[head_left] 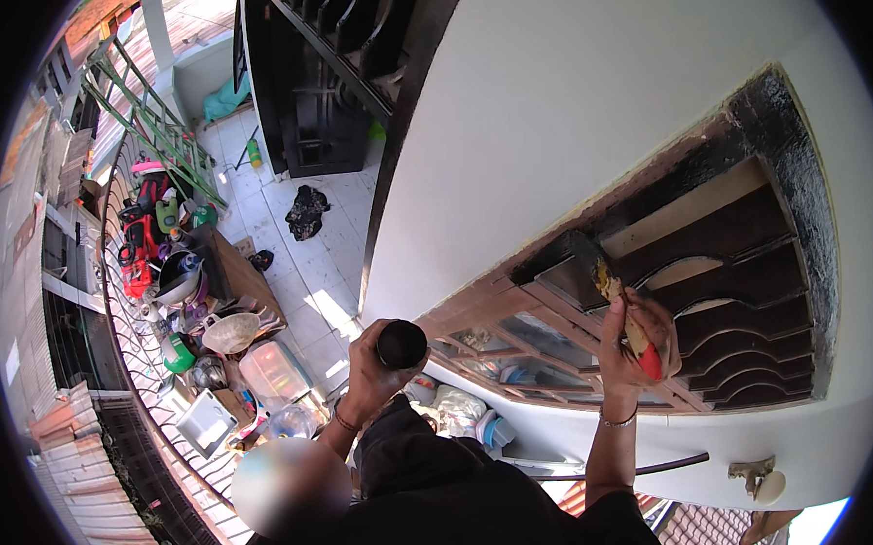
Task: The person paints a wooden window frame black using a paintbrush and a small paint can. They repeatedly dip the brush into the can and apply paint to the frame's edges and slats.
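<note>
My right hand (642, 346) is closed around a paintbrush (607, 283) with a worn pale handle and a red end. Its dark bristles meet or lie just in front of the wooden window frame (666, 180); I cannot tell which. Along the top and right side the frame is black, while its lower left part is brown. Dark curved grille bars (740, 303) fill the opening beside my right hand. In my left hand (366, 378), held away from the wall, is a small round container (402, 345) with a dark inside, likely holding black paint.
A white wall (546, 102) surrounds the window. Down at the left, a cluttered balcony holds a clear plastic box (273, 372), a green ladder (147, 110) and a curved metal railing (117, 316). A black plastic bag (307, 213) lies on the tiled floor (305, 278). A dark door (323, 131) stands beyond.
</note>
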Demonstrator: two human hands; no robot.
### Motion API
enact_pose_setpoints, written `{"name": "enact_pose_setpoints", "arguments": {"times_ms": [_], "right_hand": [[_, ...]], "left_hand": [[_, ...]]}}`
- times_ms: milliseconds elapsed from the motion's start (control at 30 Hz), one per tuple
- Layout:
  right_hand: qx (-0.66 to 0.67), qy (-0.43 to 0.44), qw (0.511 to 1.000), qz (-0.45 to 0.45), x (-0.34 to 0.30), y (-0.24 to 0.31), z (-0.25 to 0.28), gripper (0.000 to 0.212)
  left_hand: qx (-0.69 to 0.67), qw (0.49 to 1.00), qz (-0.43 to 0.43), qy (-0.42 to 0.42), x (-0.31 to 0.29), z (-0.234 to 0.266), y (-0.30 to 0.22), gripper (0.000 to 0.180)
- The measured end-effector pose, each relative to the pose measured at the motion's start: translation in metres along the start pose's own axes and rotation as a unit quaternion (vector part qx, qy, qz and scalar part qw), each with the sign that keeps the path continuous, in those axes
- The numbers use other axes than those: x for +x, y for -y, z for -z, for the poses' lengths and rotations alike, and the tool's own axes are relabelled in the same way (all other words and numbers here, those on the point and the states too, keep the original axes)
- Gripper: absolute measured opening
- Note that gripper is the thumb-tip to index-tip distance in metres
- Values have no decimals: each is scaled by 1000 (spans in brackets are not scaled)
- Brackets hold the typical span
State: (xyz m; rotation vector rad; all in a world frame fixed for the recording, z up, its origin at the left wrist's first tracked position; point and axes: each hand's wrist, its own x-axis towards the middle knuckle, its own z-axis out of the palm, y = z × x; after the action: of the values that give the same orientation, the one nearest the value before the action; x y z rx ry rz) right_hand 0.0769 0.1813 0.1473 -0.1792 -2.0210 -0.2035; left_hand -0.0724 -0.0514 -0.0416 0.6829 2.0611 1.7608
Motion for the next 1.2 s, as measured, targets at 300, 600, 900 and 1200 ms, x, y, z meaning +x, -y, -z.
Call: {"name": "enact_pose_setpoints", "arguments": {"times_ms": [300,600,900,1200], "right_hand": [[58,120,991,3,-43,13,-28,22],[66,-43,996,-44,-12,15,9,15],[71,118,990,26,-25,1,-25,24],[106,111,988,11,-67,9,-35,28]], "left_hand": [[-2,999,-45,1,4,-6,-3,35],[-22,1000,6,-2,1,-2,1,40],[6,1000,-25,10,1,-6,-5,41],[8,1000,-30,7,0,-8,-1,42]]}}
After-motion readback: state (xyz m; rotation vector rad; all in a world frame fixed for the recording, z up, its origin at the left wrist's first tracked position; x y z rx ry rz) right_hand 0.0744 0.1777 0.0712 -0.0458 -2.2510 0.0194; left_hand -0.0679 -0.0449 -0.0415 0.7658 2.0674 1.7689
